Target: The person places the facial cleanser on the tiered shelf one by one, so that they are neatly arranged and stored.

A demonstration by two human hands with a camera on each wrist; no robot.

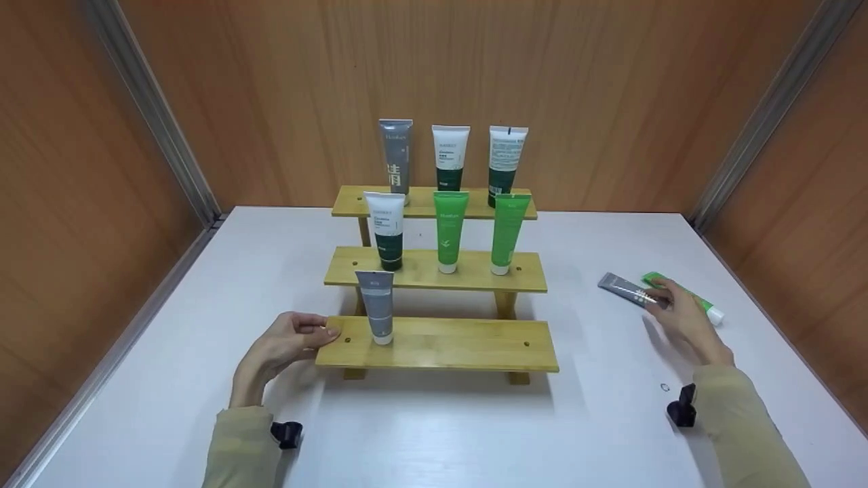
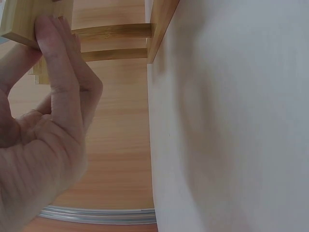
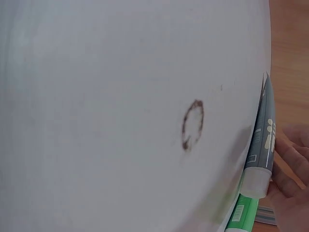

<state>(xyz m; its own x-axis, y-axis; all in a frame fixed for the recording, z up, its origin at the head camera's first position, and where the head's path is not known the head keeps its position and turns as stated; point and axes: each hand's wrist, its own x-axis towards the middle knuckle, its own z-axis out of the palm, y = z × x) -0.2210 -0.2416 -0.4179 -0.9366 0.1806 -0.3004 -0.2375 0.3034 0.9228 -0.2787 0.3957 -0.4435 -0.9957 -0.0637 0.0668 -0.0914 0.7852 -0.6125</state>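
Note:
My left hand (image 1: 281,349) grips the left end of the lowest shelf of a three-step bamboo stand (image 1: 468,346), thumb on top; the left wrist view shows its fingers against the board (image 2: 19,24). One grey tube (image 1: 378,305) stands cap down on that shelf, near this hand. Off to the right, my right hand (image 1: 681,322) reaches over another grey tube (image 1: 624,288) lying on the table, fingertips right at it. Its white cap (image 3: 256,182) shows uncovered in the right wrist view, fingers (image 3: 289,159) behind. A green tube (image 1: 695,301) lies beyond, partly hidden by the hand.
Two green tubes (image 1: 448,230) and a white-and-dark-green tube (image 1: 388,230) stand on the middle shelf. Up top are a grey tube (image 1: 399,156) and two white-and-dark-green ones (image 1: 449,156). A small dark ring (image 1: 664,387) lies on the white table. Wooden panels enclose it.

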